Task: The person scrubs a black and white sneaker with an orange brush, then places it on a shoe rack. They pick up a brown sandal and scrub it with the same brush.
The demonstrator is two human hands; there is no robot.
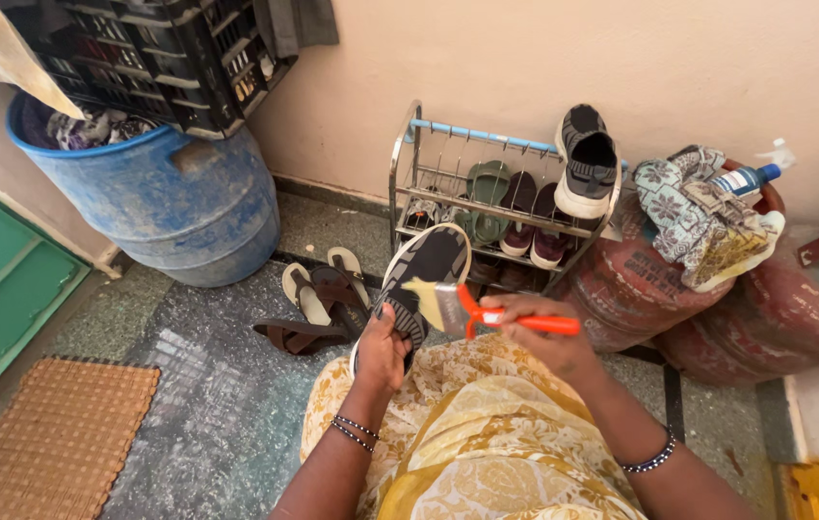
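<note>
My left hand grips a black sneaker by its heel end, sole turned up toward me. My right hand holds a paintbrush with an orange handle, its pale bristles resting on the sneaker's sole. Both hands are over my lap, which is covered by a yellow patterned cloth. The matching black sneaker sits on the top rail of a metal shoe rack just beyond.
Brown sandals lie on the floor left of the rack. A blue barrel with a black crate on top stands at back left. Red gas cylinders with a cloth and spray bottle are at right. A woven mat lies front left.
</note>
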